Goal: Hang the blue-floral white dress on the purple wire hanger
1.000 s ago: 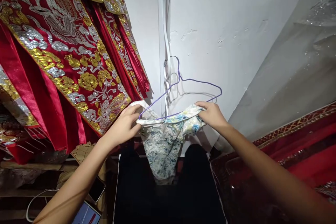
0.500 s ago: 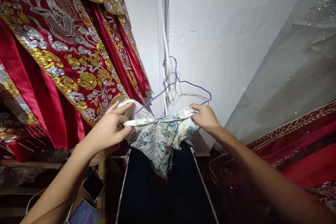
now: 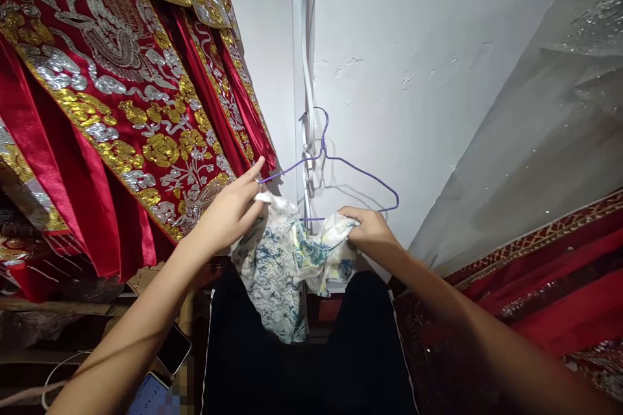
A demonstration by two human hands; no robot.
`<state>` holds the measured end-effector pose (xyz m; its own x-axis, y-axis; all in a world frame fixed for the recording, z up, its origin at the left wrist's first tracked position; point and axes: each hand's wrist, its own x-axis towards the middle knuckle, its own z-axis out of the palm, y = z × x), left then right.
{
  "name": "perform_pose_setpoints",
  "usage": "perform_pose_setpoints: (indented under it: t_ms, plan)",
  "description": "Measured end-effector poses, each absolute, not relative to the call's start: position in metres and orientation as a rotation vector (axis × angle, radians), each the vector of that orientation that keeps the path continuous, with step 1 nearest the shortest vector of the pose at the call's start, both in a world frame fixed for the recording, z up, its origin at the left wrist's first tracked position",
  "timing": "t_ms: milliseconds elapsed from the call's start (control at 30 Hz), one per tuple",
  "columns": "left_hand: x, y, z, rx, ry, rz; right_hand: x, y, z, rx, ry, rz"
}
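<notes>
A thin purple wire hanger [image 3: 341, 165] is held up in front of a white wall. A white garment with a blue and green floral print [image 3: 282, 266] hangs from it. My left hand [image 3: 231, 211] grips the hanger's left end and the bunched fabric there, index finger stretched out along the wire. At the garment's right edge, under the hanger's bottom wire, my right hand [image 3: 367, 233] pinches the cloth. The garment's lower part drapes over my dark trousers [image 3: 302, 363].
Red robes with gold and silver embroidery [image 3: 111, 97] hang on the left. More red embroidered cloth [image 3: 549, 279] lies at the right. White straps [image 3: 307, 78] hang down the wall corner. Two phones [image 3: 165, 369] and a white cable lie at the lower left.
My left hand has moved up and right to the hanger's left end. The right hand has shifted left and down, bunching the garment closer together. The hanger has tilted.
</notes>
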<state>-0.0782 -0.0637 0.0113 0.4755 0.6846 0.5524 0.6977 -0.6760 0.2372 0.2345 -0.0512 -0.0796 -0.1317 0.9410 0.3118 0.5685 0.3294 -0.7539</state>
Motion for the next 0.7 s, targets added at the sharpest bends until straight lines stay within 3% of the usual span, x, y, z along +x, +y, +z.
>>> perform_pose_setpoints:
  t_ms: [200, 300, 400, 467, 633, 700]
  plan:
    - [-0.065, -0.015, 0.001, -2.535, -1.301, -1.235, 0.244, -0.073, -0.079, -1.256, -1.584, 0.716]
    - [-0.069, -0.010, -0.005, -2.536, -1.247, -1.249, 0.275, -0.072, -0.071, -1.222, -1.281, 0.482]
    - [-0.069, -0.010, -0.002, -2.519, -1.268, -1.180, 0.311, -0.066, -0.053, -1.363, -1.315, 0.327]
    - [-0.069, -0.005, 0.002, -2.469, -1.286, -1.162, 0.329, -0.063, -0.036, -1.434, -1.470, 0.446]
    - [-0.075, 0.014, -0.001, -2.339, -1.489, -1.280, 0.312, -0.062, -0.005, -1.138, -1.441, 1.195]
    - [-0.074, 0.016, -0.005, -2.343, -1.668, -1.213, 0.282, -0.060, -0.001, -1.072, -1.330, 1.167]
